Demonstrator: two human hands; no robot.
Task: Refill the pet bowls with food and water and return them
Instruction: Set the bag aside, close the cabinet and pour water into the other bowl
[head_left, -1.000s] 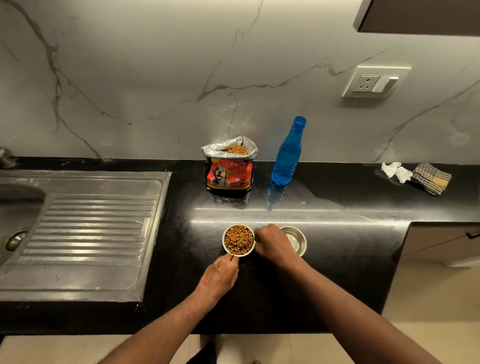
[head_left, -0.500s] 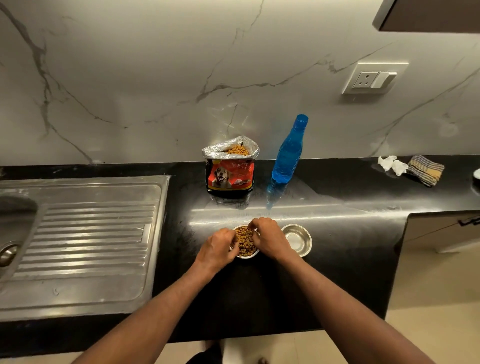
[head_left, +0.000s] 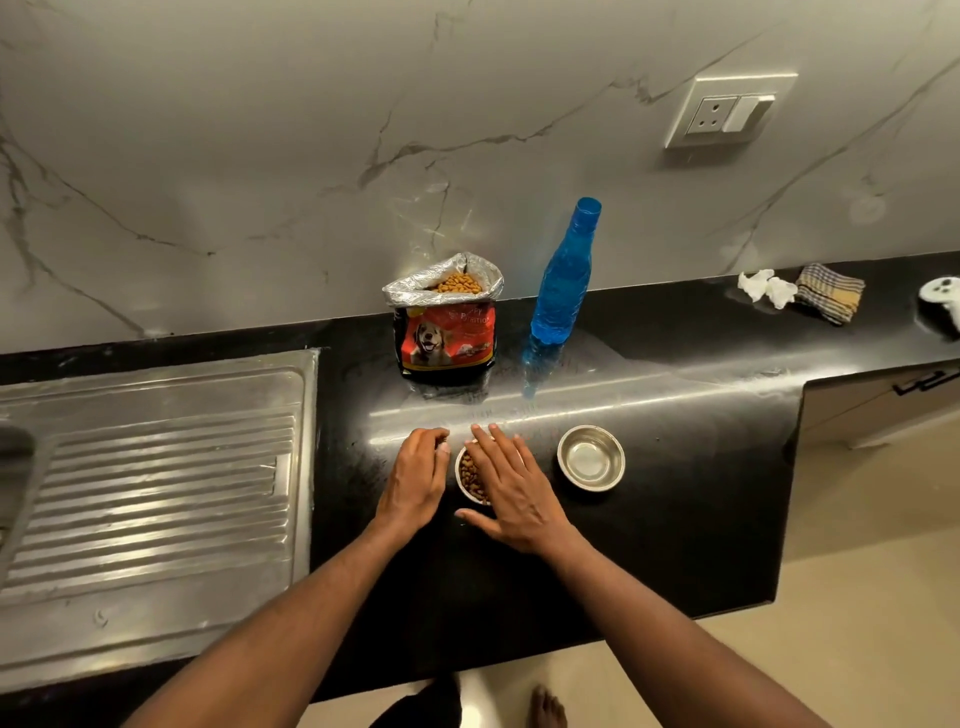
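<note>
A small steel bowl of brown kibble (head_left: 469, 475) sits on the black counter (head_left: 675, 467) near its front edge. My left hand (head_left: 415, 480) curls its fingers round the bowl's left side. Over the right half of the kibble lies my right hand (head_left: 511, 491), flat with straight fingers, hiding that part of the bowl. To the right stands an empty steel bowl (head_left: 591, 457), apart from both hands. Behind them, against the wall, an open red dog-food bag (head_left: 447, 332) shows kibble at its top, and a capped blue water bottle (head_left: 563, 280) stands beside it.
A steel sink drainboard (head_left: 156, 488) fills the counter's left part. At the back right lie crumpled white tissues (head_left: 766, 285), a checked cloth (head_left: 830, 291) and a white object (head_left: 943, 299) at the frame's edge. A wall socket (head_left: 730, 111) sits above. The floor lies beyond the counter's right end.
My right hand has opened from a curled hold on the rim to lie flat over the kibble. My left hand has slid further up the bowl's left side.
</note>
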